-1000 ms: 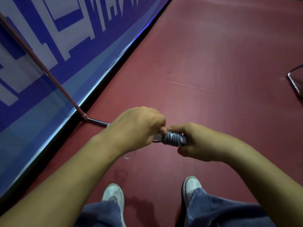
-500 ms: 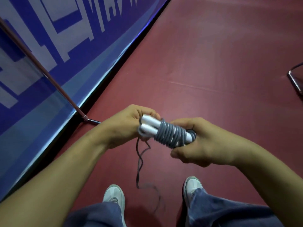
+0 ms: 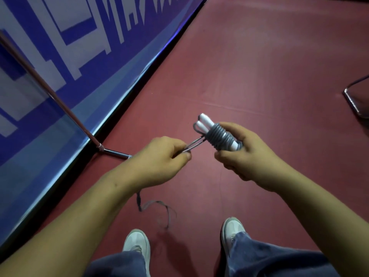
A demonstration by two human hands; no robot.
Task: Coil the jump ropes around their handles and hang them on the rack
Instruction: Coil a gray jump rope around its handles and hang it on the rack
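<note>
Right hand point(image 3: 247, 154) grips the two white handles point(image 3: 205, 122), grey rope point(image 3: 219, 137) coiled round them. Left hand point(image 3: 159, 160), just beside, pinches a doubled strand; slack apparently hangs below it, blurred.

Sports hall, red court floor point(image 3: 259, 66), blue barrier banner point(image 3: 60, 56) (printed)

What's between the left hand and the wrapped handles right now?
Head view: a doubled stretch of grey rope runs from the left hand, which pinches it, to the coil around the white handles, gripped by the right hand. Nothing else.
</note>
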